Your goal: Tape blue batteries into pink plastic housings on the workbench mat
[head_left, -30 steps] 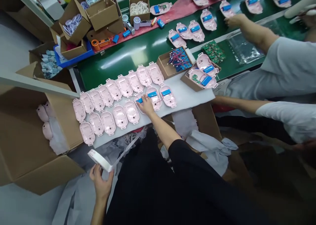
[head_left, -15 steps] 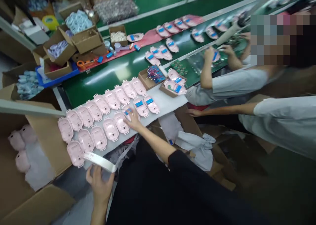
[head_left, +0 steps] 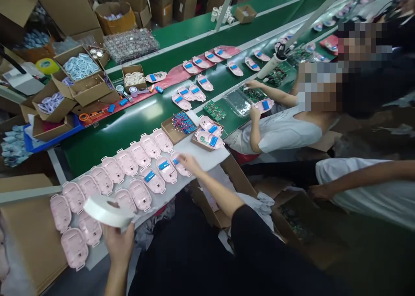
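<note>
My left hand (head_left: 118,239), at the lower left, is closed round a wide roll of white tape (head_left: 105,211), held up over the front row of shells. My right hand (head_left: 192,165) reaches to the right end of that row. Its fingers touch the last pink plastic shell (head_left: 182,168) and partly cover the blue battery (head_left: 175,159) in it. Beside it lie two more pink shells with blue batteries, one (head_left: 167,170) close by and one (head_left: 152,181) farther left. Other shells, such as one at the left (head_left: 74,247), show no battery. The tape roll hides part of the row.
A box of wired parts (head_left: 178,129) and a box of filled shells (head_left: 209,136) stand beyond my right hand. Behind runs a green conveyor (head_left: 129,118). At the right, a co-worker's hand (head_left: 256,112) holds a shell. Cartons (head_left: 30,235) stand at the left.
My right hand has moved right along the front row, from the third-last shell to the last. My left hand has raised the tape roll over the shells. The camera view has shifted.
</note>
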Demonstrator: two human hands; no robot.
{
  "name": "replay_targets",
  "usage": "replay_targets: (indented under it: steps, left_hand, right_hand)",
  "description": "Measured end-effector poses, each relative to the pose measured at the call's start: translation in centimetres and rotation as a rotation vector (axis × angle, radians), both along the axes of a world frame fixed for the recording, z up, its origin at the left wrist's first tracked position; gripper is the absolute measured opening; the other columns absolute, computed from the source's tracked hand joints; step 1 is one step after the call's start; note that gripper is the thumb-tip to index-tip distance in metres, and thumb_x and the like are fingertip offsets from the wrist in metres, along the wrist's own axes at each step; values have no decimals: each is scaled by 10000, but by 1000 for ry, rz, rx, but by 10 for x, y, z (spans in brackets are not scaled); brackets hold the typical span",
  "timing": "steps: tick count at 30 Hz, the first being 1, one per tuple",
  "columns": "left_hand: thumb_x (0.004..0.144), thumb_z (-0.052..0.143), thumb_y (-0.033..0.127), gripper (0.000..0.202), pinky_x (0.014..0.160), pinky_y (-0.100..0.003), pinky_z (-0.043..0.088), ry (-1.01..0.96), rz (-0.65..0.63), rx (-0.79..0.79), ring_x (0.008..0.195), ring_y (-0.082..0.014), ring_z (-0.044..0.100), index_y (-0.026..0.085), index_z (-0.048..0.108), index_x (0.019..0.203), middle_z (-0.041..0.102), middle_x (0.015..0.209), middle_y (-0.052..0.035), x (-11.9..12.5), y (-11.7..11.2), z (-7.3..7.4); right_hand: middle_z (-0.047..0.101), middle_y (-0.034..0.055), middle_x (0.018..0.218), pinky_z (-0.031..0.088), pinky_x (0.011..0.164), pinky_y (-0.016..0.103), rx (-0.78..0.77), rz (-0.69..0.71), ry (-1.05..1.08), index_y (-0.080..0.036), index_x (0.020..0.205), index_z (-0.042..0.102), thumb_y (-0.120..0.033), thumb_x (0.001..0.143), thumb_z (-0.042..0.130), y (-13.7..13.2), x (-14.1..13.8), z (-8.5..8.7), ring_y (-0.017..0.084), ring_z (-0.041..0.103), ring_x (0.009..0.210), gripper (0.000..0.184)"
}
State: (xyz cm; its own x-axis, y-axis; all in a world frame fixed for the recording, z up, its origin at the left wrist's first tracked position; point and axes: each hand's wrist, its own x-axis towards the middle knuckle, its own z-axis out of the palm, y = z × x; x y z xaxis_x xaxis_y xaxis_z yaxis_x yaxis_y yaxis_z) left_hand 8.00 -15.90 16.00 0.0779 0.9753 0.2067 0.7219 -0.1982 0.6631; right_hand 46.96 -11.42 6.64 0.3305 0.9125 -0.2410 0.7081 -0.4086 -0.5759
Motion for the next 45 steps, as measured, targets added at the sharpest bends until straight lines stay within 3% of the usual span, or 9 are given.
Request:
replay_targets:
  steps: [4,8,12,15,22,26,37,42,45]
  left_hand:
    - [817,754,467,467,1202,-563,442,-18,102,-67,1241,-344,648,167,695,1170,729,1171,-134,40,-26,6]
    - [778,813,445,436,1159,-495,487,-50,135,-67,1197,-320,669,172,708,1100,743,1102,-106,72,-28,12]
    - [819,803,362,320,1121,-467,496,27,9,68,1200,-304,661,194,703,1072,728,1105,-99,76,-23,15]
    - [850,783,298,299,1170,-532,438,128,-113,183,1154,-301,663,196,677,1110,720,1078,-101,73,-17,24]
    - [892,617,103,353,1221,-616,356,388,-410,251,1327,-327,541,199,656,1230,700,1209,-126,83,-17,68]
    - [864,534,23,526,1209,-625,372,468,-444,161,1420,-353,447,217,662,1335,688,1331,-118,68,-30,80]
    - [843,471,-49,740,1131,-620,516,596,-447,123,1548,-436,243,308,626,1471,677,1412,-63,21,-60,94]
    - [887,478,-5,689,1031,-543,598,644,-504,58,1551,-418,296,333,624,1469,669,1411,-80,4,-49,103]
    - [911,484,19,636,1032,-546,594,655,-534,50,1543,-417,315,318,639,1451,676,1384,-90,1,-43,108]
  right_hand:
    - [639,228,1364,505,1085,491,-87,-120,-222,-123,1303,686,-347,1038,537,109,124,-23,356,576,1289,378]
    - [641,195,1368,480,1127,429,-31,6,-226,-151,1169,726,-319,1059,487,120,147,-48,286,581,1290,312]
    - [704,168,1314,519,1099,435,375,-329,117,-173,1167,621,-363,1083,347,94,131,-43,227,644,1273,344]
    - [778,95,1104,628,882,396,692,-503,458,-242,1165,499,-545,1085,332,69,111,-6,205,761,1003,355]
    - [821,23,963,660,706,337,720,-102,865,-291,1042,473,-650,1060,469,-25,-2,138,199,803,815,359]
    - [822,70,1109,660,817,366,633,136,686,-277,1068,554,-534,1097,473,-64,-53,179,230,809,977,271]
    - [806,86,989,584,853,346,275,317,314,-225,1140,656,-322,1071,489,-68,-114,183,268,775,973,205]
    - [751,75,1268,576,1019,382,128,423,841,-262,1319,643,-393,924,732,-71,-116,160,246,695,1244,425]
    - [739,90,1280,598,1006,407,80,289,1088,-254,1380,629,-333,735,876,-78,-123,138,268,704,1224,696]
